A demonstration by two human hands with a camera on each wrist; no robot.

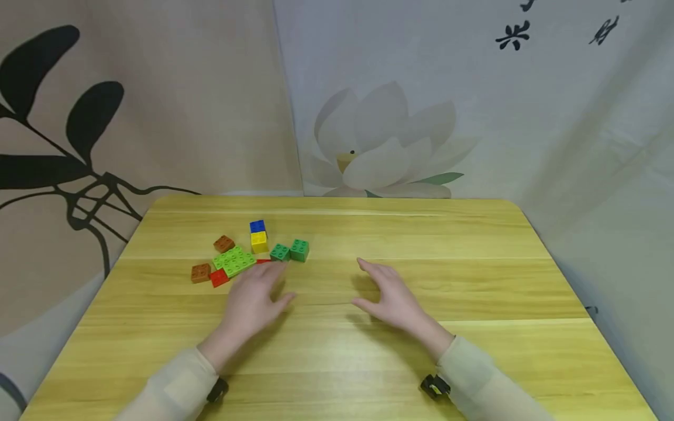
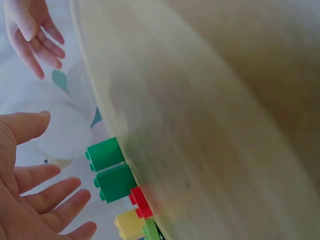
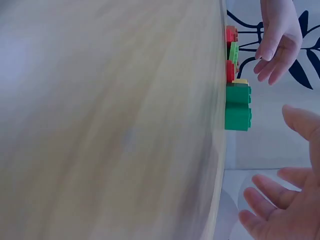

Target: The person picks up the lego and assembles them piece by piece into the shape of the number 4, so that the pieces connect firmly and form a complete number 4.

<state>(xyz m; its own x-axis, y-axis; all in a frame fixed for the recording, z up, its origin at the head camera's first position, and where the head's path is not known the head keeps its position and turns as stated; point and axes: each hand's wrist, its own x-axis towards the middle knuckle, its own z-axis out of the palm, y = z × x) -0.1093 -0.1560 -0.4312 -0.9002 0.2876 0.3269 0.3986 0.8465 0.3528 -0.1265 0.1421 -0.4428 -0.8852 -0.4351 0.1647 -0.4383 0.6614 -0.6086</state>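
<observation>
My left hand hovers over the table just in front of a group of toy building bricks, fingers spread and holding nothing. Its fingertips partly hide a red brick in the head view. My right hand, fingers also relaxed and apart, is above the table to the right of the bricks. Nearest the left hand are a lime green brick, a red brick and two dark green bricks, one left of the other. Behind are a yellow brick and a blue brick.
Two brown bricks, one at the back and one at the left, border the group. The wooden table has rounded far corners. A printed cloth hangs behind it. Dark wrist devices sit at both cuffs.
</observation>
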